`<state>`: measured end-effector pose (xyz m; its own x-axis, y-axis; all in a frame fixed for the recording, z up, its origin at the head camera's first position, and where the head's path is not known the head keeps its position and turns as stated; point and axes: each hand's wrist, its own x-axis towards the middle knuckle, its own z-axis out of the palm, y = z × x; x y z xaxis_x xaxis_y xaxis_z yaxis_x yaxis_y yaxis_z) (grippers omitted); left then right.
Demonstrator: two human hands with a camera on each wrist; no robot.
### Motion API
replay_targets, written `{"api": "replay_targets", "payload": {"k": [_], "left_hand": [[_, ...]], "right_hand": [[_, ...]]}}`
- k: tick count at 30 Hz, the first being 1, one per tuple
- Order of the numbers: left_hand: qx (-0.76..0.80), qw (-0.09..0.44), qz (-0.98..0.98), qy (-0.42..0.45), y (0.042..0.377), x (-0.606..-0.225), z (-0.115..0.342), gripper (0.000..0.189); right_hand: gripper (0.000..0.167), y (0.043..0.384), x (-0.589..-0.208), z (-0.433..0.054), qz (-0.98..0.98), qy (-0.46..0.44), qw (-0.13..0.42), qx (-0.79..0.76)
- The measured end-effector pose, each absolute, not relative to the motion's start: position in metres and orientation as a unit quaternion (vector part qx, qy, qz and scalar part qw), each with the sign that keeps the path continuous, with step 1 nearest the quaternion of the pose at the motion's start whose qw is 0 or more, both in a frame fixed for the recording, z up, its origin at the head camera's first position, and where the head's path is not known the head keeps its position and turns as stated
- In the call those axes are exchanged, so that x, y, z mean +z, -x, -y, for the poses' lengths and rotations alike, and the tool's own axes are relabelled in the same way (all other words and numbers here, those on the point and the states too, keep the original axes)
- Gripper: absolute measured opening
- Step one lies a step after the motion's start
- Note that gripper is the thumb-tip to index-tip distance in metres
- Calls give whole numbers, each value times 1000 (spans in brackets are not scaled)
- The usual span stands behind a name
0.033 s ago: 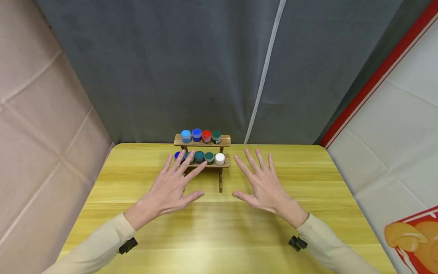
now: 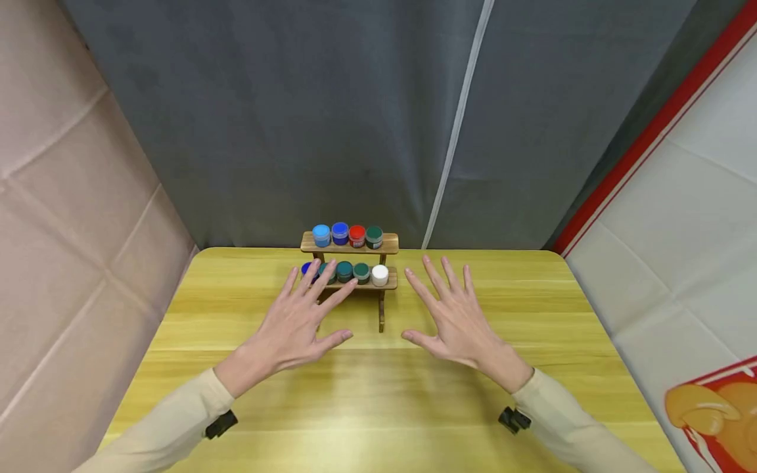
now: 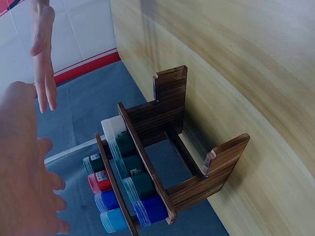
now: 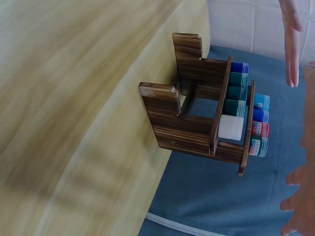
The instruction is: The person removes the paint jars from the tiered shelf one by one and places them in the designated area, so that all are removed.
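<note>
The left hand and right hand hover spread near a brown wooden stand, apparently stepped to keep round coloured plastic jars visible.

On my feed, the tabletop shows yellow streaks; the rack at its 12 o'clock is brown, dark-grained. From 9 o'clock to 3, I see upper jars light blue, blue, red, dark green; lower jars blue, three dark green, white.
</note>
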<state>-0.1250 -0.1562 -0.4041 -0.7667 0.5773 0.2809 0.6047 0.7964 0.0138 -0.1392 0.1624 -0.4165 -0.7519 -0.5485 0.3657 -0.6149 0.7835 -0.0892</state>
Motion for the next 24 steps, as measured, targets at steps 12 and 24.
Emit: {"api": "replay_targets", "payload": {"k": [12, 24], "left_hand": [[-57, 104, 948, 294, 125, -399, 159, 76], [-63, 104, 948, 296, 127, -407, 162, 72]], "right_hand": [[95, 147, -407, -169, 933, -308, 163, 93], [94, 170, -393, -170, 936, -299, 161, 96]]}}
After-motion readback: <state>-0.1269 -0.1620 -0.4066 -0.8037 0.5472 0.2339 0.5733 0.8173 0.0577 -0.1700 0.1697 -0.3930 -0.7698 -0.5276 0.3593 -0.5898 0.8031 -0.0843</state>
